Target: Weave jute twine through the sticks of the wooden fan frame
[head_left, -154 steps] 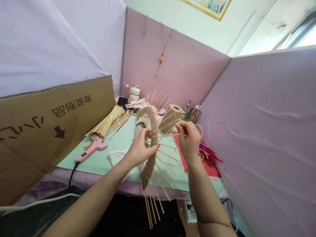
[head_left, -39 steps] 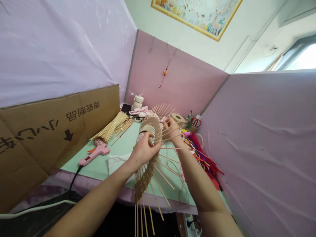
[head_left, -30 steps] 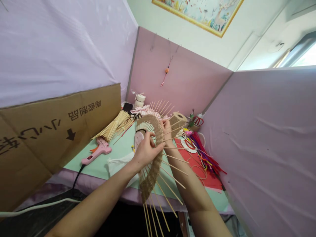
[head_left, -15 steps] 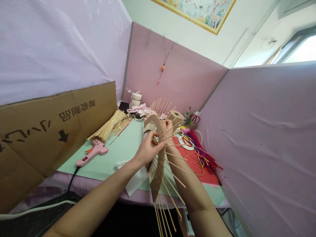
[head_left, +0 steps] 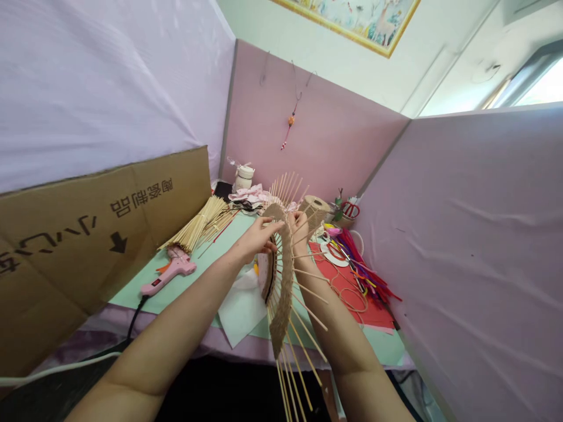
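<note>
A round frame of thin wooden sticks with a brown cardboard-like band stands on edge above the table, its sticks fanning out toward me and away. My left hand grips the upper part of the band, thumb lying across its edge and fingers curled on the left side. On the right side, my right hand is closed at the sticks and the band's edge; whether a thread is between its fingertips I cannot tell. Inside the frame, to the left, a smaller dark-striped woven part shows.
A pink glue gun lies at the left beside a bundle of sticks. A twine spool stands behind my right hand. Red sheets and colourful pipe cleaners lie right. A cardboard panel borders the left.
My left hand has slid up and slightly away along the band, uncovering the striped inner part. My right hand stays near the same spot on the frame.
</note>
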{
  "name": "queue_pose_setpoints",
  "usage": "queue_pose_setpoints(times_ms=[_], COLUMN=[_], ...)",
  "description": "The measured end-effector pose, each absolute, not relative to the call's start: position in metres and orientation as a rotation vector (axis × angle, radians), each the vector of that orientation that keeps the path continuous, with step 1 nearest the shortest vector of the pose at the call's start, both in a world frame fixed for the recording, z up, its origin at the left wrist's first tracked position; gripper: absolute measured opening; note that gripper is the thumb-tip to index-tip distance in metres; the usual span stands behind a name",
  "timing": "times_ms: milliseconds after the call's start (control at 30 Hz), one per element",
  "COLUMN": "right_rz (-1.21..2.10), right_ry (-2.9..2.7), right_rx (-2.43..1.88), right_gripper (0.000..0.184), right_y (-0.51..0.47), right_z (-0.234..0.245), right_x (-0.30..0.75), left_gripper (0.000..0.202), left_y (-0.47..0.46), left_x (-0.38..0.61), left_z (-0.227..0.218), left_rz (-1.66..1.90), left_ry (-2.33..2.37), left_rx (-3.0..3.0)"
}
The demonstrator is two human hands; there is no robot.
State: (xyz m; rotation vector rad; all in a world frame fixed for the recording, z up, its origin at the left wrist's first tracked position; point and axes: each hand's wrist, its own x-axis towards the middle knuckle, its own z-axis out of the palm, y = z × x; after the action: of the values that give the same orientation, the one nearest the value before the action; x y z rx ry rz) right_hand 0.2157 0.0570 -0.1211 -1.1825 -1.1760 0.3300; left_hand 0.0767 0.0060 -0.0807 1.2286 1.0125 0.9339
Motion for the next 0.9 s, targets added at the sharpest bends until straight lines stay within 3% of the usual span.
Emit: queue_pose_setpoints(times_ms=[300,500,900], right_rz=[0.393,0.389,0.428], right_ry=[-1.171,-1.289,-1.357], right_rx=[-1.198,-1.218,-1.176], right_gripper=[0.027,0.018,0.021], right_y=[0.046,0.043,0.042], right_z=[-0.11,-0.103,-0.105], right_x=[0.211,0.206,0.215], left_gripper=[0.055,0.047,0.032], left_y=[0.009,0.016,0.018], left_x=[0.086,0.083,0.078], left_z=[-0.069,-0.068,-0.073], left_rz=[0.92,0.88,0.861], left_ry=[0.925,0.97,0.839], left_rx=[1.162,1.242,1.231])
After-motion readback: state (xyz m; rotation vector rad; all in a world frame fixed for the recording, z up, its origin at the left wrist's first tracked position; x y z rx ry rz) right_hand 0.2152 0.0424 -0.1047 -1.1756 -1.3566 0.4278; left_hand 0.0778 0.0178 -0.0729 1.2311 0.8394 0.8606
